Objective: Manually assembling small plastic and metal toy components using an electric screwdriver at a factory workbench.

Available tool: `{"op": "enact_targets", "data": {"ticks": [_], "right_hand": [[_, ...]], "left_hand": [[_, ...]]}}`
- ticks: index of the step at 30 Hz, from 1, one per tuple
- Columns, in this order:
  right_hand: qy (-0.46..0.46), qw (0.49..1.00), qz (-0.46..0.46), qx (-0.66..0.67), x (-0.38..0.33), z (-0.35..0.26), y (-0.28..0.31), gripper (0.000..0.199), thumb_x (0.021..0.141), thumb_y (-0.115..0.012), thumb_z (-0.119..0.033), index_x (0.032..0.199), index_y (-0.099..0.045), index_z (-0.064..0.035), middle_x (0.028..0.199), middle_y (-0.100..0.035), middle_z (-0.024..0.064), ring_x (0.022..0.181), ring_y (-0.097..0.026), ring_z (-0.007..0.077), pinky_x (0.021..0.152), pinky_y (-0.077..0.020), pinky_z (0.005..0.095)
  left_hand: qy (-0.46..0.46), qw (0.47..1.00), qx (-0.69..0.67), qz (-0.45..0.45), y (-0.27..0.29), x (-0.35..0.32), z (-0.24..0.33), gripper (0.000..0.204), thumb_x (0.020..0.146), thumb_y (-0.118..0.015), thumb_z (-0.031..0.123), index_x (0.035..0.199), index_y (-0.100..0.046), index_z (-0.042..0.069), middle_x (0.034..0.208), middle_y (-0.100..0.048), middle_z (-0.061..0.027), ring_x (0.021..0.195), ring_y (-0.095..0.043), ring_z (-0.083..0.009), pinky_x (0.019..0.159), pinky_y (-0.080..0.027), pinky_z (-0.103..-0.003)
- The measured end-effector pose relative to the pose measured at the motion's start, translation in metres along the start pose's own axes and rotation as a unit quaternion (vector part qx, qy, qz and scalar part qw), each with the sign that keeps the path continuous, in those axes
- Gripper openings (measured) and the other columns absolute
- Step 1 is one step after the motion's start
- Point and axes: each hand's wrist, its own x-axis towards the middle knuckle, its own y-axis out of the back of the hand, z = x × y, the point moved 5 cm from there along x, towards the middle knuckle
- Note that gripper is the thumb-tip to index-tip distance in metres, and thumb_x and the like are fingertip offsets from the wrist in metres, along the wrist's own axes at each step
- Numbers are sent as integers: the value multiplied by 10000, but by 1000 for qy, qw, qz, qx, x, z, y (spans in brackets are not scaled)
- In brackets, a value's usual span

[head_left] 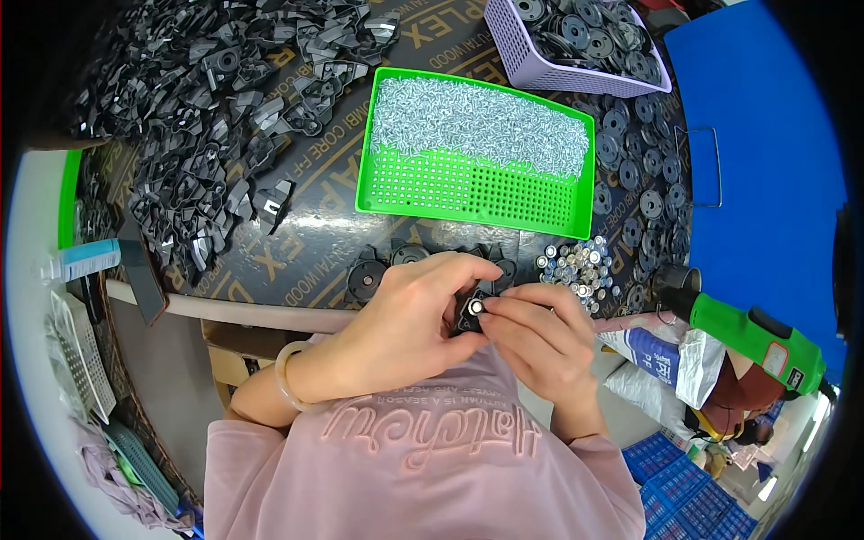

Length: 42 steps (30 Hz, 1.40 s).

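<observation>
My left hand (409,315) holds a small black plastic part (469,310) near the table's front edge. My right hand (540,337) pinches a small round silver bearing (476,307) against that part. A pale bangle sits on my left wrist. Just right of my hands lies a cluster of small silver bearings (580,267) on the dark table. Two black round parts (367,279) lie on the table left of my left hand's fingers.
A green perforated tray (468,189) half full of silver screws sits behind my hands. A large heap of black plastic housings (225,108) covers the left. A lilac basket (513,54) and loose black discs (648,171) are at the right. A green power screwdriver (751,333) hangs right.
</observation>
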Motion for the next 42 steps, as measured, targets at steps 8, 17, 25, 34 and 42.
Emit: {"op": "enact_targets", "data": {"ticks": [8, 17, 25, 34, 42], "right_hand": [[-53, 998, 22, 17, 3, 4, -4, 200, 668, -807, -67, 842, -714, -38, 876, -700, 58, 821, -641, 248, 656, -515, 336], [-108, 991, 57, 54, 6, 8, -8, 214, 644, -801, 25, 798, -670, -46, 852, -697, 60, 789, -643, 247, 638, -524, 336], [-155, 983, 76, 58, 2, 11, -1, 234, 647, -802, 19, 844, -699, -53, 844, -705, 43, 780, -644, 237, 636, -516, 330], [-122, 992, 33, 1, 1, 12, 5, 243, 649, -822, -55, 879, -748, -85, 854, -688, 15, 798, -625, 212, 712, -445, 340], [-168, 985, 28, 34, -5, 14, 9, 230, 668, -823, -79, 891, -771, -106, 831, -656, 5, 797, -590, 210, 721, -445, 342]], "left_hand": [[-34, 996, 83, 17, -3, -1, 9, 518, 686, -733, -44, 1177, -573, 0, 972, -594, -173, 796, -640, -379, 648, -535, -427], [-41, 993, 108, 36, -5, -2, 11, 545, 696, -670, -90, 1219, -548, -1, 969, -559, -174, 770, -629, -399, 639, -534, -444], [-29, 996, 71, 45, -2, 0, 10, 589, 691, -704, -114, 1244, -539, 6, 1007, -566, -171, 780, -650, -361, 646, -558, -404], [3, 999, -36, 34, -1, 2, 0, 652, 663, -795, -101, 1254, -543, 9, 1050, -595, -139, 784, -672, -200, 661, -583, -293], [107, 978, -176, -40, -10, 1, -11, 704, 713, -801, -129, 1333, -505, 24, 1106, -494, -50, 886, -629, -69, 761, -589, -197]]}}
